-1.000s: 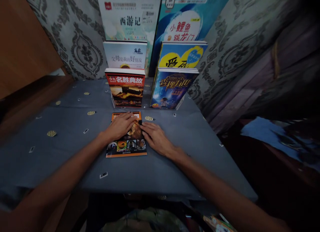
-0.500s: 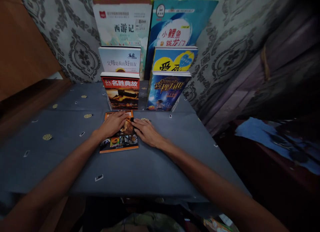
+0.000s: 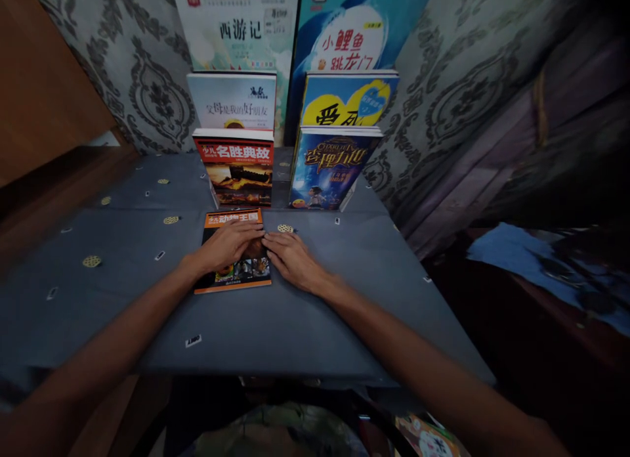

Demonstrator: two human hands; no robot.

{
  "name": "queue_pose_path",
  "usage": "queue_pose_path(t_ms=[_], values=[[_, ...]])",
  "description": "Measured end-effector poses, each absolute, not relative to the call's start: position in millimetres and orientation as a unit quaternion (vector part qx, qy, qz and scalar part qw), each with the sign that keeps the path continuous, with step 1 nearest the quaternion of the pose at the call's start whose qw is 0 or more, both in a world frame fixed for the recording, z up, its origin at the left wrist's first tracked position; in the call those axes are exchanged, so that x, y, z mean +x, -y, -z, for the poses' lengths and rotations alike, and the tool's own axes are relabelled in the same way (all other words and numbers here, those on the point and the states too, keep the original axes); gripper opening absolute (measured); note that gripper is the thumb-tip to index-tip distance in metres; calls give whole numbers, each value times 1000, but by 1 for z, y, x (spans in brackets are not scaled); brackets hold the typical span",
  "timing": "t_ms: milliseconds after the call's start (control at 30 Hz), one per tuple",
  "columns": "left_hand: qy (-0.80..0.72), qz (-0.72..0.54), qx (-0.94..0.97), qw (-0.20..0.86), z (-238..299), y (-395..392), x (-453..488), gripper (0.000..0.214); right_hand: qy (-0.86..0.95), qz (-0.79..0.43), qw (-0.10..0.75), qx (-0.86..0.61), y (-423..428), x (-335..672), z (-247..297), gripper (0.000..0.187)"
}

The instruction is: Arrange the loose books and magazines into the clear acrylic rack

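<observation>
An orange and black paperback book [image 3: 231,218] with animal pictures lies flat on the cloth-covered table [image 3: 236,326]. My left hand [image 3: 229,245] rests across the middle of its cover, fingers stretched toward the right edge, hiding part of the picture. Along that right edge lies my right hand [image 3: 294,259], its fingers extended and their tips touching the book's side. The fingertips of both hands almost meet there. Just behind the book stand a red-topped book [image 3: 237,171] on the left and a blue book [image 3: 332,171] on the right.
Taller books rise behind in two columns, among them a pale green one [image 3: 241,30] and a teal one [image 3: 364,23]. Patterned curtains [image 3: 162,83] hang behind. A wooden panel [image 3: 49,96] borders the left. Blue cloth [image 3: 512,253] lies beyond the table's right edge.
My left hand has slid right over the cover, so the book's title now shows above it. My right hand stays at the book's right edge. The view has tilted down slightly.
</observation>
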State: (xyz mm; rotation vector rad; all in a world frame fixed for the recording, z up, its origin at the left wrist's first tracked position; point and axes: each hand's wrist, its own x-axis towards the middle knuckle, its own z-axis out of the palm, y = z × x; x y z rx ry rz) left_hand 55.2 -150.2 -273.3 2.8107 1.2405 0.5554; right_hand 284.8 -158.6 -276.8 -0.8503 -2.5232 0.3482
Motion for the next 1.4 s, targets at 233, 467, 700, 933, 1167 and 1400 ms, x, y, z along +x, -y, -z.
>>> queue_pose_path(t_ms=[233, 467, 700, 933, 1167, 1400], values=[[-400, -182, 898, 14, 273, 151, 56, 42, 916, -126, 231, -303, 158, 284, 279, 37], [-363, -189, 912, 25, 265, 153, 54, 42, 925, -107, 230, -283, 159, 288, 270, 28], [-338, -208, 917, 35, 260, 158, 56, 40, 931, -104, 242, -254, 157, 289, 272, 26], [-348, -203, 915, 28, 259, 160, 58, 39, 933, -101, 236, -252, 156, 289, 272, 25], [-316, -214, 924, 12, 254, 172, 59, 35, 936, -101, 228, -246, 168, 298, 270, 29], [-319, -224, 921, 16, 254, 184, 63, 34, 936, -112, 224, -246, 179, 307, 274, 32]])
